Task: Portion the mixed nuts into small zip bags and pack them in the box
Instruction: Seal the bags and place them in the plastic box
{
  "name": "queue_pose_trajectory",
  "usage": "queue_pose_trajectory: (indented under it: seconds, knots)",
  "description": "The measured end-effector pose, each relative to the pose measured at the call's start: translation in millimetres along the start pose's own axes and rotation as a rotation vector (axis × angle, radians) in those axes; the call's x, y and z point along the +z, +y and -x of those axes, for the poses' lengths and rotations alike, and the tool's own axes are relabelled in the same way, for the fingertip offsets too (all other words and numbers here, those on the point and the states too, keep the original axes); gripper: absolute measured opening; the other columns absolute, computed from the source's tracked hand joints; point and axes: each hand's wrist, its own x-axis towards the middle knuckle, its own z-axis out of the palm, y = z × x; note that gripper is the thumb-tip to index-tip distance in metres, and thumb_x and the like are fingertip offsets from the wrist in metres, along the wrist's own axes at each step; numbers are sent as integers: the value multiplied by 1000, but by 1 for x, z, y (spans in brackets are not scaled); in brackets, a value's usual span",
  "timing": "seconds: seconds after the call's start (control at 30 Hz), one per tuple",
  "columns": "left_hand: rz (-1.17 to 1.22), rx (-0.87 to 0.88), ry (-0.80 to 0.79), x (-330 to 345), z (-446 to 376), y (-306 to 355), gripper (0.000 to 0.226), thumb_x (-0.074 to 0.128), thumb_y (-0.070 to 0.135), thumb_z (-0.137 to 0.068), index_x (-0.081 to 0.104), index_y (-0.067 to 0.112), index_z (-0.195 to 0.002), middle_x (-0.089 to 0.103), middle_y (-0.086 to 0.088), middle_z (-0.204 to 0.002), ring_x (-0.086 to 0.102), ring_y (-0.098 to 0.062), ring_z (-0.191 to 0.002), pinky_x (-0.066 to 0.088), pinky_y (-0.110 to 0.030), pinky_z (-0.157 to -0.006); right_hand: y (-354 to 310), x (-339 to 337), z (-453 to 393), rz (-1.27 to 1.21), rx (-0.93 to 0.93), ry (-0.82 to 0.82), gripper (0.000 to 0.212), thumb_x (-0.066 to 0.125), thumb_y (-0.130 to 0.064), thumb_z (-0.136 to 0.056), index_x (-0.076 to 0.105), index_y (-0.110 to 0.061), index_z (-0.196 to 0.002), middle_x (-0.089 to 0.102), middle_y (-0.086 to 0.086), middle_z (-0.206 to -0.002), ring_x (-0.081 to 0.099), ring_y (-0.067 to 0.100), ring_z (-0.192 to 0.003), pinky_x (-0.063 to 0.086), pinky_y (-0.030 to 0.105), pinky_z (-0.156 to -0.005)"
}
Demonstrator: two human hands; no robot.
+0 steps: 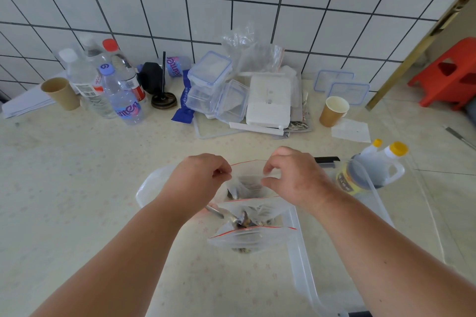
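My left hand point(198, 175) and my right hand point(293, 175) pinch the top edge of a small clear zip bag point(248, 185) with a red strip, one hand at each end. Dark nuts show through its lower part. Below it lie two more zip bags point(247, 235) with nuts inside, and a metal spoon point(219, 212) pokes out between them. All of this sits over a large clear plastic box point(300, 252) on the counter. Both hands hover above the box's left half.
A soy sauce jug point(371, 172) with a yellow cap stands right of the box. At the back are water bottles point(121, 95), paper cups point(333, 112), stacked clear containers point(219, 90), a white box point(269, 100) and spare bags. A red stool point(450, 74) is far right.
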Motion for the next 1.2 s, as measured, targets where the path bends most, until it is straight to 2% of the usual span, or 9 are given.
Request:
queue_pose_trajectory:
  seconds: [0.13, 0.27, 0.47, 0.6, 0.8, 0.93, 1.03, 1.13, 1.2]
  knots:
    - [87, -46, 27, 4, 3, -5, 15, 74, 26, -94, 75, 33, -108, 60, 32, -78, 58, 17, -76, 39, 0, -66, -1, 2, -2, 11, -37, 8, 14, 76, -38, -83, 73, -24, -83, 56, -15, -88, 61, 25, -92, 47, 37, -89]
    - [178, -80, 57, 7, 5, -9, 24, 75, 24, -94, 74, 31, -117, 64, 30, -79, 55, 27, -82, 37, 6, -71, -2, 1, -3, 19, -13, 8, 15, 76, -40, -81, 71, -26, -81, 58, -13, -89, 61, 24, -92, 47, 36, -88]
    - [171, -156, 70, 10, 5, -11, 14, 75, 35, -93, 78, 31, -106, 62, 31, -78, 59, 14, -76, 37, 0, -63, -11, 4, -5, -8, -36, 3, 15, 75, -40, -82, 72, -26, -84, 56, -16, -89, 60, 20, -92, 48, 36, -88]
    - [149, -170, 92, 9, 4, -13, 9, 74, 35, -94, 78, 29, -99, 66, 25, -80, 60, 8, -81, 36, -6, -66, -11, 3, -6, 16, -26, 14, 14, 74, -36, -84, 74, -22, -84, 55, -15, -87, 61, 19, -89, 47, 36, -89]
    - [112, -139, 64, 12, 5, -12, 11, 70, 32, -98, 78, 27, -102, 66, 22, -83, 59, 4, -78, 34, -1, -66, -16, 3, -4, 0, -41, 27, 15, 76, -35, -82, 73, -21, -85, 53, -14, -88, 61, 18, -89, 47, 35, -87]
    - [100, -108, 69, 15, 6, -7, 12, 68, 31, -98, 79, 27, -102, 66, 21, -83, 59, 1, -78, 35, -2, -66, -27, 5, -4, -54, -88, -8, 19, 77, -39, -82, 70, -24, -92, 54, -16, -93, 61, 20, -95, 47, 34, -88]
    - [102, -84, 75, 16, 8, -5, 12, 69, 30, -98, 79, 26, -102, 69, 19, -85, 62, -3, -79, 37, -2, -66, -36, 8, -5, -92, -118, -11, 27, 77, -33, -82, 62, -24, -103, 62, -12, -100, 63, 13, -97, 49, 36, -91]
    - [105, -57, 88, 16, 9, -4, 11, 70, 29, -98, 80, 25, -100, 69, 19, -83, 59, 4, -72, 40, -2, -67, -43, 10, -7, -114, -121, -33, 40, 75, -32, -84, 56, -24, -118, 66, -6, -106, 64, 13, -98, 49, 37, -93]
    - [109, -41, 90, 16, 10, -4, 11, 70, 28, -97, 80, 24, -99, 69, 18, -82, 57, 7, -71, 40, 0, -69, -46, 11, -8, -86, -141, -48, 38, 74, -31, -85, 61, -22, -120, 66, -6, -107, 65, 14, -99, 49, 38, -94]
